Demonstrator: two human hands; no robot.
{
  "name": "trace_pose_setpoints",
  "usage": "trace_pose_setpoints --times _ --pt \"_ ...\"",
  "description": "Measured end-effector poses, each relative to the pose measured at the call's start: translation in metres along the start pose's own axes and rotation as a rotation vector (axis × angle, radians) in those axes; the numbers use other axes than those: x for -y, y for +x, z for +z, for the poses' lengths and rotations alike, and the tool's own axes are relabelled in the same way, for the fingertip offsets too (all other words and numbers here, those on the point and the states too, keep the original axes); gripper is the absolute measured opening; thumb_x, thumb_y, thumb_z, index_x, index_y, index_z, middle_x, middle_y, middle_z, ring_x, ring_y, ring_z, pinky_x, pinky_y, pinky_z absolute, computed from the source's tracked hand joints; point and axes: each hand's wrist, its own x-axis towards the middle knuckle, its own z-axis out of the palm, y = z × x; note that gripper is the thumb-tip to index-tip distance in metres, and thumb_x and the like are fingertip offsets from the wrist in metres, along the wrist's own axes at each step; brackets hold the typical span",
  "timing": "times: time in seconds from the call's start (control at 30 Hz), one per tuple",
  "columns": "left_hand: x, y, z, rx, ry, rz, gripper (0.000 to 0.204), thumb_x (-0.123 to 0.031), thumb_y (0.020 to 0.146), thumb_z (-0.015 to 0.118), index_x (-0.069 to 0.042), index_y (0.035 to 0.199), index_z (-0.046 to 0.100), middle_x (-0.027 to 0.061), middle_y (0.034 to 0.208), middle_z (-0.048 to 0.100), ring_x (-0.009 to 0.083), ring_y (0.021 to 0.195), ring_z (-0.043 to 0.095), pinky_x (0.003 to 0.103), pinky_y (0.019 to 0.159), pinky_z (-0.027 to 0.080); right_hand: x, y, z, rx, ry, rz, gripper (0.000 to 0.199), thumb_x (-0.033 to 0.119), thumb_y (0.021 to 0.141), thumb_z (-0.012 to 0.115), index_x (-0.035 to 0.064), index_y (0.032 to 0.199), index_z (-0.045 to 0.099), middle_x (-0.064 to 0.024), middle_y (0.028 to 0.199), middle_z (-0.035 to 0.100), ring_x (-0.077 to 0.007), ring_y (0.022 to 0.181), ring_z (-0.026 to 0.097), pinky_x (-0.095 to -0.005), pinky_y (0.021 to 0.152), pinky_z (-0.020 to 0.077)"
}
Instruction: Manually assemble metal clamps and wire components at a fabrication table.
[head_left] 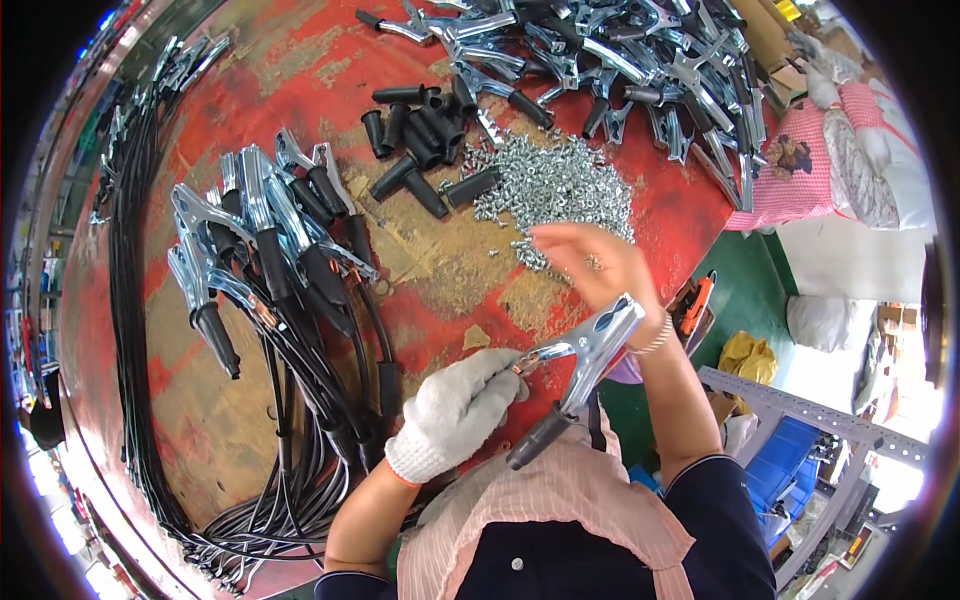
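Observation:
My left hand (450,410), in a white knitted glove, is closed on one handle end of a silver clamp (590,350), beside a bit of copper at the fingertips. The clamp's jaw end points up and right, and its other handle wears a black sleeve (540,437) pointing down and left. My bare right hand (605,268), somewhat blurred, hovers at the lower edge of a heap of small silver screws (560,180). Its fingers are stretched out and apart, with nothing visible in them. A beaded bracelet circles that wrist, which passes behind the clamp's jaw end.
Left on the red, worn table (420,290) lie clamps joined to black cables (300,400), with another long cable bundle (130,300) along the edge. Loose black sleeves (425,135) lie beside the screws. A large clamp pile (610,60) covers the far right. Metal shelving (820,420) stands right.

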Motion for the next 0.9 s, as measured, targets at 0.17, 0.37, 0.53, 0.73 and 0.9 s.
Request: trace_pose_setpoints --times 0.17,0.37,0.53,0.73,0.9 --pt "0.011 0.002 0.003 -0.045 0.057 0.111 0.028 -0.008 0.094 0.05 0.006 0.117 0.059 0.0064 0.087 0.068 0.0082 0.064 0.059 0.023 0.057 0.048 -0.023 0.037 0.032 0.034 -0.734 -0.544 0.007 0.022 0.08 0.069 0.0174 0.085 0.067 0.0013 0.084 0.06 -0.0191 0.084 0.058 -0.0347 0.076 0.044" --pt "0.009 0.0 -0.002 -0.054 0.018 0.086 0.026 -0.008 0.095 0.05 0.004 0.116 0.06 0.0055 0.086 0.068 0.0073 0.063 0.058 0.023 0.056 0.048 -0.021 0.039 0.036 0.136 -0.654 -0.461 0.007 0.019 0.082 0.069 0.0141 0.087 0.066 -0.0002 0.079 0.062 -0.0214 0.08 0.061 -0.0353 0.073 0.0465" --pt "0.006 -0.006 -0.002 -0.053 -0.062 0.044 0.026 -0.008 0.095 0.049 0.003 0.117 0.059 0.0043 0.086 0.067 0.0064 0.063 0.057 0.022 0.054 0.047 0.013 -0.01 0.027 0.158 0.544 0.199 0.014 0.014 0.09 0.068 0.0006 0.095 0.066 -0.0077 0.09 0.072 -0.0174 0.081 0.069 -0.0286 0.069 0.0547" --pt "0.007 -0.009 0.0 -0.039 -0.09 0.04 0.027 -0.008 0.096 0.049 0.004 0.118 0.058 0.0054 0.087 0.067 0.0063 0.063 0.057 0.021 0.053 0.046 0.0 -0.057 0.036 0.141 0.736 0.349 0.018 0.01 0.089 0.069 -0.0035 0.1 0.064 -0.0077 0.089 0.069 -0.015 0.081 0.068 -0.0272 0.071 0.0544" --pt "0.004 -0.011 0.001 -0.022 -0.085 0.028 0.027 -0.007 0.096 0.048 0.004 0.118 0.058 0.0059 0.087 0.067 0.0065 0.063 0.056 0.021 0.053 0.046 -0.015 -0.065 0.038 0.228 0.655 0.155 0.01 0.007 0.088 0.067 0.0001 0.096 0.066 -0.0044 0.09 0.064 -0.0118 0.084 0.063 -0.0276 0.073 0.0506"
